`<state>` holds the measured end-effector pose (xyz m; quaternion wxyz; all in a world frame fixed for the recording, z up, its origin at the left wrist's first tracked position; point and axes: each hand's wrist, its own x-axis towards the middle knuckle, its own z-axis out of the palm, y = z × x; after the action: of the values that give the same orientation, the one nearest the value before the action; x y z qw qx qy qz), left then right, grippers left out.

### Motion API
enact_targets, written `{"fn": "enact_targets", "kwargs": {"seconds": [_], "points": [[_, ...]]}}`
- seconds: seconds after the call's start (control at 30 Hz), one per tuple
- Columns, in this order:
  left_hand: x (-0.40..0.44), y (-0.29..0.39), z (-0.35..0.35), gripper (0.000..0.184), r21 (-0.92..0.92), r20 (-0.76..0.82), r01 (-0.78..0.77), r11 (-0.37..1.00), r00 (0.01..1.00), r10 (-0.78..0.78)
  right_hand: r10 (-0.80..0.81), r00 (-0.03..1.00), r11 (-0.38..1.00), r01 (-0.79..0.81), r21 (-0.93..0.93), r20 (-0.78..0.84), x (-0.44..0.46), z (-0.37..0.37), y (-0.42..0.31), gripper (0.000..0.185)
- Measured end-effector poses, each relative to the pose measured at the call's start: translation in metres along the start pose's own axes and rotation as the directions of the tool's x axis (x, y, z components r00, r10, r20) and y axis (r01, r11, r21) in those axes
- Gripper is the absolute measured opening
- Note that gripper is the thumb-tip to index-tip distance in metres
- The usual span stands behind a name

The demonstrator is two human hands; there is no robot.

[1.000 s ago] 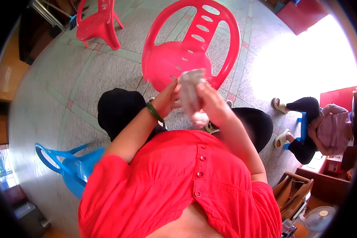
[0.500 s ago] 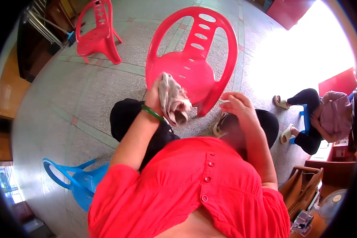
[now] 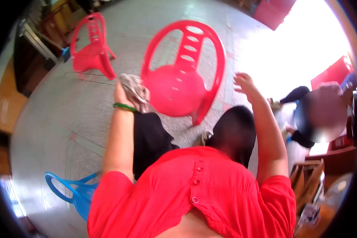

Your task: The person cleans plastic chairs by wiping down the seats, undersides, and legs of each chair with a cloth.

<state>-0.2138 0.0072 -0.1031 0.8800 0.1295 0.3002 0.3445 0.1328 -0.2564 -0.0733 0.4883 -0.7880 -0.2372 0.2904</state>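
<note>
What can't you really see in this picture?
In the head view:
Left hand: most fingers are hidden by the crumpled cloth.
Blue chair: the red sleeve covers part of it.
Seated person at right: a blurry patch covers much of the body.
Small things at lower right: too blurred to name.

- Dead ahead of us, the near red chair [image 3: 176, 93] blocks the way!
- Floor opens toward the far red chair [image 3: 90, 56] for our left hand [image 3: 121, 96] and its cloth [image 3: 135, 89].
- A gap parts our right hand [image 3: 247, 85] from the near chair's rim.
</note>
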Motion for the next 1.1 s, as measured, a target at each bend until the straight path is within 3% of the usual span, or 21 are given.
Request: {"fn": "enact_targets", "kwargs": {"seconds": [0.07,0.1,0.2,0.3,0.33,0.37,0.4,0.47,0.5,0.63,0.7,0.83,1.0,1.1], "points": [[0.007,-0.005,-0.014,0.049,0.014,0.326,0.081,0.997,0.942,-0.081,0.065,0.996,0.997,-0.068,-0.046,-0.053,0.041,-0.002,0.034,0.059],[0.012,-0.009,-0.015,0.053,0.057,0.162,0.01,0.998,0.987,-0.019,0.056,0.99,0.993,-0.068,-0.093,-0.128,0.067,0.0,0.059,0.064],[-0.001,-0.008,-0.01,0.044,0.058,0.049,-0.068,0.996,0.997,0.065,0.184,0.978,0.979,-0.191,-0.068,-0.103,0.092,0.014,0.067,0.085],[-0.007,-0.001,-0.007,0.04,0.097,-0.123,-0.143,0.985,0.98,0.155,0.178,0.973,0.984,-0.174,0.04,-0.146,0.127,0.034,0.078,0.077],[-0.005,0.0,-0.01,0.039,0.12,-0.173,-0.2,0.972,0.96,0.219,0.166,0.986,0.979,-0.161,0.123,-0.032,0.129,0.039,0.074,0.068],[-0.007,0.0,-0.013,0.039,0.123,-0.207,-0.153,0.981,0.962,0.176,0.143,0.986,0.965,-0.158,0.212,0.081,0.134,0.043,0.074,0.059],[0.002,0.002,-0.031,0.039,0.158,-0.181,-0.185,0.97,0.96,0.213,0.146,0.985,0.961,-0.164,0.224,0.095,0.143,0.05,0.078,0.059],[0.013,0.005,-0.051,0.039,0.179,-0.141,-0.197,0.964,0.964,0.224,0.097,0.993,0.933,-0.112,0.342,0.062,0.162,0.056,0.088,0.031],[0.014,0.006,-0.053,0.04,0.181,-0.179,-0.198,0.963,0.957,0.23,0.083,0.994,0.884,-0.108,0.455,0.074,0.163,0.06,0.087,0.026],[0.021,0.009,-0.059,0.04,0.205,-0.179,-0.203,0.957,0.954,0.241,0.144,0.981,0.765,-0.195,0.614,0.133,0.138,0.065,0.053,0.019],[0.028,0.009,-0.055,0.039,0.243,-0.257,-0.225,0.943,0.923,0.287,0.131,0.989,0.764,-0.141,0.63,0.063,0.141,0.067,0.062,0.014],[0.039,-0.001,-0.039,0.036,0.256,-0.183,-0.188,0.948,0.954,0.238,0.147,0.989,0.719,-0.097,0.689,-0.015,0.125,0.049,0.075,0.013],[0.045,-0.018,-0.013,0.036,0.315,-0.192,-0.19,0.93,0.947,0.258,0.113,0.976,0.616,0.08,0.784,-0.188,0.112,-0.018,0.114,0.009],[0.048,-0.022,-0.016,0.038,0.351,-0.147,-0.201,0.915,0.953,0.266,0.155,0.958,0.585,0.107,0.804,-0.24,0.09,-0.072,0.139,0.01]]}}
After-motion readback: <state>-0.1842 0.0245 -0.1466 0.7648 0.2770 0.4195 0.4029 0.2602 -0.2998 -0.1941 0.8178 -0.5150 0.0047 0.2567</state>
